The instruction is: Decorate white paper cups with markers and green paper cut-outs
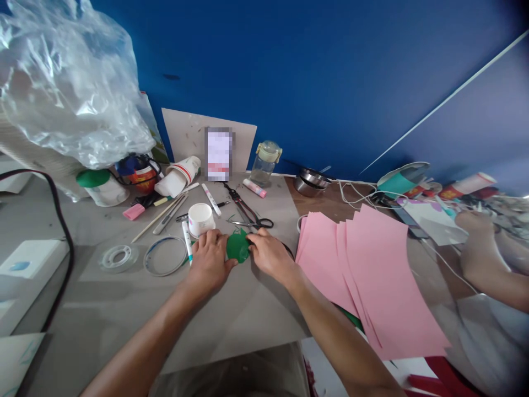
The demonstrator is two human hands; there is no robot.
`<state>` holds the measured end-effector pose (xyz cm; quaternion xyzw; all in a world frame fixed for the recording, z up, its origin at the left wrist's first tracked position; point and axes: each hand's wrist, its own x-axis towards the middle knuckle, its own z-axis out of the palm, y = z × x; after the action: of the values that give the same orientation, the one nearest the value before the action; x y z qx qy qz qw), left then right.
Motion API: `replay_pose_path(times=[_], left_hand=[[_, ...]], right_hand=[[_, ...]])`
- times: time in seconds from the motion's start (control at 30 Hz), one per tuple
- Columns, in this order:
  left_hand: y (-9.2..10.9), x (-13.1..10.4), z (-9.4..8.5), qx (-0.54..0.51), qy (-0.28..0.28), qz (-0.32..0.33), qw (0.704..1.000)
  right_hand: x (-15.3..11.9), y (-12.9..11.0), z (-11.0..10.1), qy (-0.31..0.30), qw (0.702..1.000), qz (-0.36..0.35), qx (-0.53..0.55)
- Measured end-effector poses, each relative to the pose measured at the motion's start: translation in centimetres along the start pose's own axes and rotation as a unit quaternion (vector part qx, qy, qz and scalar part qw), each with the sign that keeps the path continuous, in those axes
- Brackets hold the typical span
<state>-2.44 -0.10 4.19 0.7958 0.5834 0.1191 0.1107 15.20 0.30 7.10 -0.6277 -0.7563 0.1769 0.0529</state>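
A round green paper piece (237, 248) with a jagged top edge is between my two hands, at the middle of the desk. My left hand (210, 253) holds its left side, the thumb along the lower edge and the other fingers curled down. On the right, my right hand (270, 255) pinches the edge between thumb and fingers. Just beyond the left fingers stands a white paper cup (201, 219), with a white marker (187, 242) beside it. Black-handled scissors (262, 223) lie behind the right hand. Thin green scraps are near their blades.
A stack of pink paper (372, 275) covers the desk's right side. Left are a tape roll (119, 257), a wire coil (165, 256) and a utility knife (165, 215). A phone (219, 153), a glass bottle (266, 161) and a glue stick (254, 188) are behind. Another person's arm (483, 259) is far right.
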Motion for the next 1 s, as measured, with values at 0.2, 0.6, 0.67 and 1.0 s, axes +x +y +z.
replay_pose_path(times=[0.2, 0.6, 0.67, 1.0], left_hand=[[0.0, 0.4, 0.0, -0.076, 0.008, -0.023, 0.997], [-0.6, 1.3, -1.7, -0.445, -0.054, -0.086, 0.89], [-0.4, 1.3, -1.7, -0.458, -0.061, -0.087, 0.883], [0.1, 1.2, -2.3, -0.611, -0.117, -0.149, 0.768]], right_hand=[[1.2, 0.8, 0.8, 0.027, 0.994, 0.003, 0.107], [0.8, 2.6, -0.3, -0.041, 0.912, -0.012, 0.408], [0.7, 2.3, -0.6, 0.015, 0.925, -0.026, 0.379], [-0.2, 1.5, -1.0, 0.167, 0.936, -0.121, 0.285]])
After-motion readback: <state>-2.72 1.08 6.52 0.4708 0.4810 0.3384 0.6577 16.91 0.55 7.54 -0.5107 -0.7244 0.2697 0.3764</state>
